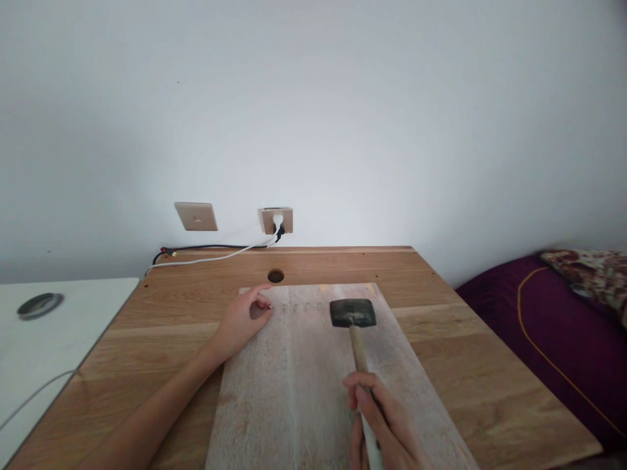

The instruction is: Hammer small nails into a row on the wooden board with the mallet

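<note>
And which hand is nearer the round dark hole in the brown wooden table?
Left hand: just nearside and left of the hole. The right hand, gripping a black-headed, pale-handled mallet, is farther nearside and rightward.

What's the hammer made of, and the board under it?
The hammer head could be rubber: it's a dark, rounded block with paler scuffs. Its handle is probably wood, because the upper part is tan; the lower part looks whiter, maybe painted. The board looks like rough, worn wood, with pale, whitish streaks and brownish patches showing through.
</note>
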A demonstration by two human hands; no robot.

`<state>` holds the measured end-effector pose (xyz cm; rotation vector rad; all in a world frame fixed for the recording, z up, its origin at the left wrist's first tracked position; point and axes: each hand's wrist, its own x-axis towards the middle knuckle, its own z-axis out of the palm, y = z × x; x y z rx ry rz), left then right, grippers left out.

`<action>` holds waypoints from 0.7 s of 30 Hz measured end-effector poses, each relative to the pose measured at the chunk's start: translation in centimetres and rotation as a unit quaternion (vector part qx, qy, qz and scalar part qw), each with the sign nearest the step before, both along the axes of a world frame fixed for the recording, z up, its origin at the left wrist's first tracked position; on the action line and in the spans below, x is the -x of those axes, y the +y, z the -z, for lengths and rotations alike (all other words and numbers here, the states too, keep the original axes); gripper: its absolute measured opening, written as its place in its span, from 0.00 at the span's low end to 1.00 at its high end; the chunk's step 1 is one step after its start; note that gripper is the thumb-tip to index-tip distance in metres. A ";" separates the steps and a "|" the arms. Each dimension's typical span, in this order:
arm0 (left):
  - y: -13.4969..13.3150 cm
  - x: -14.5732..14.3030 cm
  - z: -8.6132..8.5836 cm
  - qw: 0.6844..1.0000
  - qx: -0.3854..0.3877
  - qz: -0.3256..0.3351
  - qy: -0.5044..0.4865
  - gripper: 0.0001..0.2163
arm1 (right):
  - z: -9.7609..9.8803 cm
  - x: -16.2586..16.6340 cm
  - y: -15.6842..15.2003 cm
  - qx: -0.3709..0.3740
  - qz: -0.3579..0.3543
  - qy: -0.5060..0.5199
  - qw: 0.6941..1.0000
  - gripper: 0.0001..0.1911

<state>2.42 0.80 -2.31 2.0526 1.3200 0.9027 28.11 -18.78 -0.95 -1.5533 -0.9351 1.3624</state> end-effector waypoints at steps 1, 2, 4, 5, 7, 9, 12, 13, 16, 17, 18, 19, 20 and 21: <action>0.0 0.0 0.0 1.000 -0.001 0.001 0.002 0.20 | 0.2 -0.3 -0.5 0.006 0.016 -0.009 1.000 0.34; 0.0 0.0 0.1 1.000 -0.003 0.003 0.004 0.20 | 0.3 -0.5 -0.8 0.010 0.031 -0.018 0.999 0.34; 0.1 0.1 0.1 1.000 -0.006 0.005 0.008 0.20 | 0.5 -0.7 -1.0 0.019 0.044 -0.034 0.998 0.34; 0.1 0.1 0.0 1.000 -0.008 0.006 0.012 0.19 | 0.5 -0.8 -1.0 0.018 0.043 -0.047 0.998 0.34; 0.2 0.1 -0.1 1.000 -0.013 0.006 0.019 0.19 | 0.6 -0.8 -0.6 -0.008 0.034 -0.102 0.994 0.30; 0.1 0.2 -0.2 0.999 -0.022 0.002 0.028 0.19 | 0.6 -0.8 -0.2 -0.046 0.016 -0.180 0.982 0.26; -1.1 0.8 -0.3 0.998 -0.046 -0.009 0.049 0.19 | 0.5 -0.9 0.4 -0.095 -0.052 -0.273 0.956 0.24; -1.8 1.3 -0.2 0.996 -0.060 -0.014 0.070 0.19 | 0.5 -0.9 0.7 -0.105 -0.085 -0.300 0.944 0.24; -5.3 3.5 0.4 0.979 -0.106 -0.034 0.169 0.18 | 0.8 -0.7 1.3 -0.106 -0.161 -0.405 0.894 0.25; -6.7 4.4 0.7 0.973 -0.107 -0.037 0.199 0.18 | 1.1 -0.6 1.5 -0.103 -0.173 -0.439 0.876 0.25; -8.1 5.4 1.1 0.969 -0.108 -0.047 0.218 0.18 | 1.3 -0.6 1.5 -0.105 -0.178 -0.468 0.859 0.25; -9.6 6.4 1.6 0.965 -0.108 -0.057 0.231 0.19 | 1.5 -0.6 1.5 -0.114 -0.181 -0.490 0.845 0.25; -11.0 7.4 2.2 0.964 -0.110 -0.065 0.233 0.21 | 1.7 -0.8 1.3 -0.130 -0.180 -0.504 0.834 0.25; -12.2 8.3 2.8 0.965 -0.099 -0.064 0.232 0.22 | 1.9 -1.3 1.0 -0.151 -0.172 -0.513 0.827 0.24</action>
